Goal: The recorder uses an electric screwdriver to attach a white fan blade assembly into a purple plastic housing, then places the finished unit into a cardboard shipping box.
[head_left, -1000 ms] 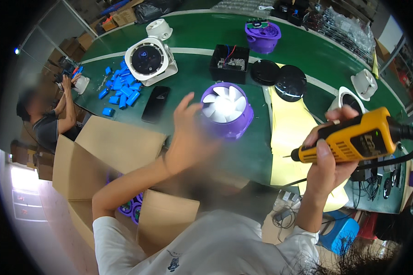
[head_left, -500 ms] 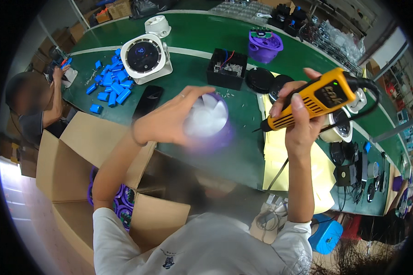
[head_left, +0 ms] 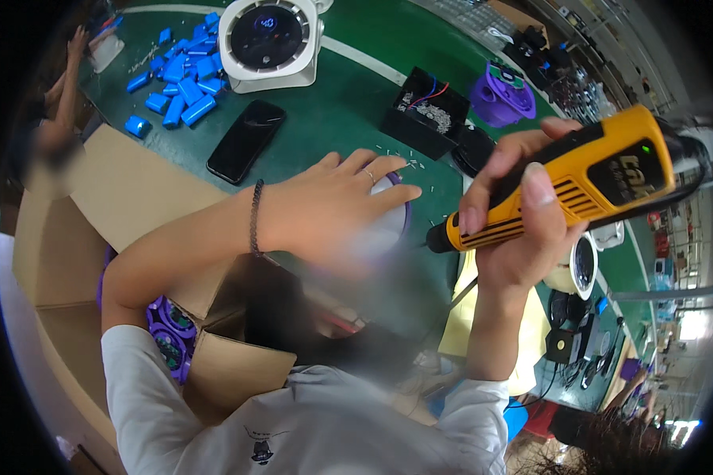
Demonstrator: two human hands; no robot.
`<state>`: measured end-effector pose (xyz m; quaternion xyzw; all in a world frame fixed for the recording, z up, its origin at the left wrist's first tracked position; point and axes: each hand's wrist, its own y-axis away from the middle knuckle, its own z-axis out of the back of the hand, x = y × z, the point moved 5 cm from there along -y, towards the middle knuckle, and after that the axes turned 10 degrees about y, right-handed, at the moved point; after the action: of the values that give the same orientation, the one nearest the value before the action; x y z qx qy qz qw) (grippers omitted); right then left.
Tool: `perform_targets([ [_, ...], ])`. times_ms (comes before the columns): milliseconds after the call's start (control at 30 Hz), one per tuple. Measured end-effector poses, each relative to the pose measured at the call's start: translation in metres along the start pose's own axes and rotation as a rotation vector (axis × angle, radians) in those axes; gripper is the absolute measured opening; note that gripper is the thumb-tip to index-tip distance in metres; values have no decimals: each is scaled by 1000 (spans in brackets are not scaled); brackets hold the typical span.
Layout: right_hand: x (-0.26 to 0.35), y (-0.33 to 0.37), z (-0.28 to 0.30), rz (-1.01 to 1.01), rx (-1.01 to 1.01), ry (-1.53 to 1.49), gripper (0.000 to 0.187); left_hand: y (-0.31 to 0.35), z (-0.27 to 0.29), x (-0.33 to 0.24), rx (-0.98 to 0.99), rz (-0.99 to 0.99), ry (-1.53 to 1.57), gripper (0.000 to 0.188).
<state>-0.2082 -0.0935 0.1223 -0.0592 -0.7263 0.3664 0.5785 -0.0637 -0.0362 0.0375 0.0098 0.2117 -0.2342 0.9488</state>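
A person's right hand gripped a yellow power screwdriver, well right of a black phone on the green worktop. The left hand clasped a partly blurred, purple-rimmed fan, right of the phone and nearer the person.
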Motion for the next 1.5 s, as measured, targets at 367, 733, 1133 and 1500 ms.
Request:
perform_targets([
  [367,-16,-7,-4,36,-26,54,39,-2,-4,14,-243,-130,23,79],
  [733,-27,-12,1,-7,-9,108,40,0,-7,16,-258,-118,6,76],
  [1133,-28,-12,0,-25,77,12,43,-1,-9,18,-269,-116,12,75],
  [1500,-26,-11,-2,-5,56,60,44,1,-7,18,-330,-166,-6,64],
])
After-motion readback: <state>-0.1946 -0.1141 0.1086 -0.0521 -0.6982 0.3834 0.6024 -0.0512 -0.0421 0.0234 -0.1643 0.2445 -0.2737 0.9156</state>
